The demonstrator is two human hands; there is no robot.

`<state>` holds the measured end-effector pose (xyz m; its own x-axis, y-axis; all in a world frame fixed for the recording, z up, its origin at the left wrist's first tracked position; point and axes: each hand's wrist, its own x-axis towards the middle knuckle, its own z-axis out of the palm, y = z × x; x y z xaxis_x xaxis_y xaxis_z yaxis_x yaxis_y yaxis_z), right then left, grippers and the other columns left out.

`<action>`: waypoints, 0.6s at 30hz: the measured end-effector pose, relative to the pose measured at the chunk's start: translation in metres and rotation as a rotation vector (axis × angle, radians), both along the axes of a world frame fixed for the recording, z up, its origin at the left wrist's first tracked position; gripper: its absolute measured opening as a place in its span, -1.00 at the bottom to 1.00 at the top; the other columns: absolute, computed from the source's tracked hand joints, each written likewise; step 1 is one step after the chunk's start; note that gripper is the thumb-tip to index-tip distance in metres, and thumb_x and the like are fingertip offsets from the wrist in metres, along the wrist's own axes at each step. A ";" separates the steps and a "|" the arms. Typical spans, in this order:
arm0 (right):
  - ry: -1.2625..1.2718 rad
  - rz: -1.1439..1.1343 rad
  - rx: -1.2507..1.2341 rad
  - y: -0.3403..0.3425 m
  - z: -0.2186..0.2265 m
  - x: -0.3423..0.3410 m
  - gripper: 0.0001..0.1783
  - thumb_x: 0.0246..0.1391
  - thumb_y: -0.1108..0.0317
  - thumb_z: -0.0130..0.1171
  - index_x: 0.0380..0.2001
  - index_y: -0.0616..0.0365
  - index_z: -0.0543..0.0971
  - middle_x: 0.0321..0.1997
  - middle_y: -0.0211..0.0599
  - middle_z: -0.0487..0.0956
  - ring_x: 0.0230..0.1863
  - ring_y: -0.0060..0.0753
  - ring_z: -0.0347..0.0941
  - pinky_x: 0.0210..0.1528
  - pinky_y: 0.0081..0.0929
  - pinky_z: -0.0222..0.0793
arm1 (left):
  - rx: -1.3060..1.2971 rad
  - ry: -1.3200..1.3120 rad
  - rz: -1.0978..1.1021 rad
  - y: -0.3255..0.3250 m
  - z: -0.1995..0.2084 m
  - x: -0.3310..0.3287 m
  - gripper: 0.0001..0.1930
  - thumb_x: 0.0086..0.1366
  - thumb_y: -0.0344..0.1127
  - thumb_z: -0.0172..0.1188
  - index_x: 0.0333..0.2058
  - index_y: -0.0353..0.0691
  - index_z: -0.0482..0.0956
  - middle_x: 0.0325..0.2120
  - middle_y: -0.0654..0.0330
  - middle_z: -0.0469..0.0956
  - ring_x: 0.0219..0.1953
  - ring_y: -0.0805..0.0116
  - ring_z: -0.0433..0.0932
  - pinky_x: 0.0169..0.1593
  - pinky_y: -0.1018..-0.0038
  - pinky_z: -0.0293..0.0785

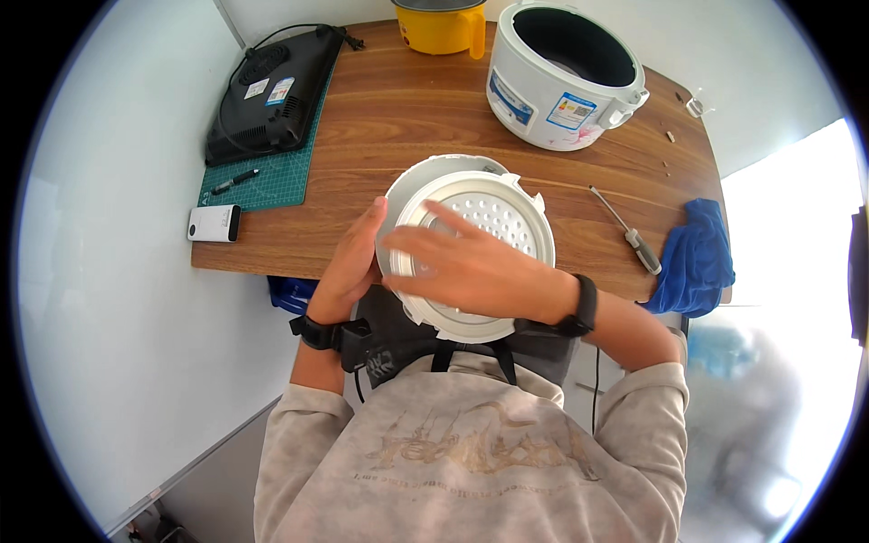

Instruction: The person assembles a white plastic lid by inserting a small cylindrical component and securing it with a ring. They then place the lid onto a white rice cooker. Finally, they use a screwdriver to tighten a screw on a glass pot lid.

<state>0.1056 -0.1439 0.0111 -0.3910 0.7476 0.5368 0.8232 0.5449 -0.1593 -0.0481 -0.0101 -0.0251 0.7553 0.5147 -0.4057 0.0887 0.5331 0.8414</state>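
A round white rice cooker lid (541, 242) is tilted at the table's front edge, in front of my body. Its inner face has a disc dotted with small round holes or dimples (498, 215). Behind this part shows a larger pale grey-white shell (405, 188), offset toward the far left. Against the shell's left side, my left hand (358, 253) grips the rim, its fingers partly hidden. My right hand (475, 271) reaches across the lid from the right, fingers stretched apart and slightly blurred, with nothing held. Whether it touches the lid, I cannot tell.
At the back right stands the white rice cooker body (552, 113), its top uncovered. A screwdriver (629, 235) and a blue cloth (697, 258) lie to the right. On the left are a black appliance (272, 100), green cutting mat (285, 185), pen (235, 182) and white power bank (214, 223). A yellow pot (439, 32) stands behind.
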 end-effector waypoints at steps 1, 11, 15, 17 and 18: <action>0.064 -0.121 0.018 -0.011 0.003 0.008 -0.70 -0.04 0.41 0.27 -0.16 -0.04 0.68 -0.07 -0.30 0.58 0.09 -0.28 0.51 0.24 -0.08 0.37 | 0.004 -0.007 0.014 0.000 -0.004 0.002 -0.41 0.53 0.12 -0.11 0.23 -0.27 0.39 0.07 0.12 0.54 0.07 0.36 0.54 0.07 0.41 0.50; 0.786 -0.984 -0.638 -0.097 -0.026 0.045 -0.55 0.21 0.23 0.24 0.08 0.16 0.39 -0.44 -0.08 0.62 -0.45 0.02 0.58 -0.35 -0.17 0.47 | -0.016 -0.009 0.095 -0.002 -0.013 -0.005 -0.41 0.52 0.10 -0.07 0.22 -0.31 0.41 0.10 0.12 0.54 0.08 0.35 0.54 0.15 0.37 0.45; 0.889 -0.887 -0.423 -0.098 -0.057 0.034 -0.49 0.23 0.22 0.22 0.17 0.16 0.37 -0.52 -0.05 0.59 -0.48 0.05 0.58 -0.37 -0.15 0.45 | -0.028 -0.001 0.088 -0.002 -0.014 -0.003 -0.43 0.51 0.08 -0.05 0.21 -0.31 0.42 0.08 0.12 0.56 0.06 0.35 0.56 0.10 0.35 0.47; 0.809 -0.963 -0.364 -0.096 -0.057 0.033 -0.49 0.24 0.24 0.20 0.19 0.18 0.41 -0.56 -0.07 0.56 -0.55 -0.03 0.54 -0.41 -0.21 0.43 | -0.046 0.024 0.074 -0.001 -0.015 -0.004 -0.45 0.50 0.07 -0.04 0.20 -0.28 0.44 0.06 0.12 0.57 0.05 0.35 0.57 0.05 0.34 0.50; 0.750 -1.033 -0.373 -0.095 -0.054 0.033 -0.50 0.24 0.25 0.20 0.20 0.18 0.43 -0.58 -0.08 0.54 -0.58 -0.08 0.51 -0.43 -0.25 0.42 | -0.066 0.044 0.064 0.000 -0.019 -0.006 -0.46 0.50 0.07 -0.04 0.19 -0.27 0.44 0.05 0.13 0.57 0.04 0.36 0.57 0.02 0.33 0.52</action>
<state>0.1391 -0.2392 -0.0433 0.7402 0.6686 0.0708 0.4774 -0.4485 -0.7556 -0.0537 -0.0103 -0.0439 0.7026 0.5322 -0.4723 0.0891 0.5927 0.8004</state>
